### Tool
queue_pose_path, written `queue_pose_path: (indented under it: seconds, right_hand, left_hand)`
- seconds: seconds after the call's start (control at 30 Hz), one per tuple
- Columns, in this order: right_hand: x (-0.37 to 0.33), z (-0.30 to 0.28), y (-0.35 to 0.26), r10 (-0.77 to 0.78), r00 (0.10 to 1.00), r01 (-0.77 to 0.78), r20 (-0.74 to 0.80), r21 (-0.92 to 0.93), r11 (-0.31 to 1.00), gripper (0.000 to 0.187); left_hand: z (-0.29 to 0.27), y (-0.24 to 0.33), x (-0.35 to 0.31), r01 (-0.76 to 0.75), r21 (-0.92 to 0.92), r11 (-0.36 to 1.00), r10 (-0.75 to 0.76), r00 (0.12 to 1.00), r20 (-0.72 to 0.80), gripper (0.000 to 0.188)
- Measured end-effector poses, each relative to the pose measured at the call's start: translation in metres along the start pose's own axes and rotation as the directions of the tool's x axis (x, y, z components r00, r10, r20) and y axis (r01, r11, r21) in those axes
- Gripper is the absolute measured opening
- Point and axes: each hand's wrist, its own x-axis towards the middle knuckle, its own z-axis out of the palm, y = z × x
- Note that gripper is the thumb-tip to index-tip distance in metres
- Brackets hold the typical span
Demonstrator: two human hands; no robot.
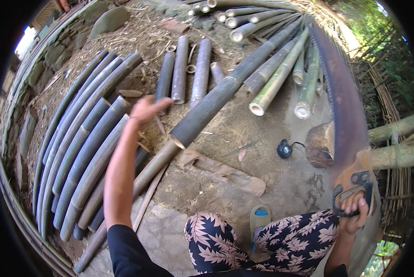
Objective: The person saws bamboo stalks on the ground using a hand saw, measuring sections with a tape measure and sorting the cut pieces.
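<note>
The person's right hand is clenched round the wood-and-black handle of a long handsaw with a rust-brown toothed blade; from here I see some fingers wrapped over the grip, the rest lost behind it. The left hand is loose, its fingers stretched out to the right and bunched so that I can't separate them all. It grasps nothing that I can see. The fingertips overlap the lower end of a short, dark grey-green bamboo tube, though whether they touch it I can't tell.

The saw slants up the right side, its tip over the far ends of the stacked bamboo, its blade covering part of a round-cut brown log. Just beside the left hand, a long, dark bamboo pole runs from the stack down to the middle of the ground, its near end above a paler brown pole. The left forearm hides part of that one and of the curved-looking row of dark bamboo lengths.

Nearer the knees lies a hollowed, weathered wooden block. A small black rounded object with a cord is hard to make out.
</note>
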Motion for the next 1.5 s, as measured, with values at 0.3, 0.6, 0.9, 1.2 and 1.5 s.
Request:
queue_pose_path:
  seconds: [0.3,0.6,0.9,1.2,1.5]
  right_hand:
    - [-0.003,-0.069,-0.016,-0.135,0.936,0.098,-0.326,-0.126,0.987,0.02]
    - [-0.047,-0.168,0.01,-0.067,0.922,-0.022,-0.382,-0.223,0.975,0.045]
    - [-0.014,-0.174,0.015,-0.039,0.908,-0.042,-0.416,-0.185,0.982,0.02]
    - [0.046,-0.14,-0.053,-0.009,0.973,0.004,-0.23,-0.025,1.0,0.024]
    - [0.155,-0.082,-0.024,-0.055,0.973,0.031,0.224,0.109,0.994,0.064]
  left_hand:
    - [0.123,0.119,-0.015,-0.053,0.53,0.846,0.023,0.998,0.062,0.077]
    - [0.092,0.08,-0.141,-0.017,0.602,0.799,-0.068,0.991,0.118,0.08]
    - [-0.077,-0.103,-0.415,0.332,0.439,0.835,-0.448,0.874,0.191,0.137]
    - [-0.137,-0.035,-0.411,0.504,0.267,0.822,-0.566,0.667,0.483,0.126]
    - [0.031,0.134,-0.163,0.002,0.255,0.967,-0.068,0.966,0.25,0.12]
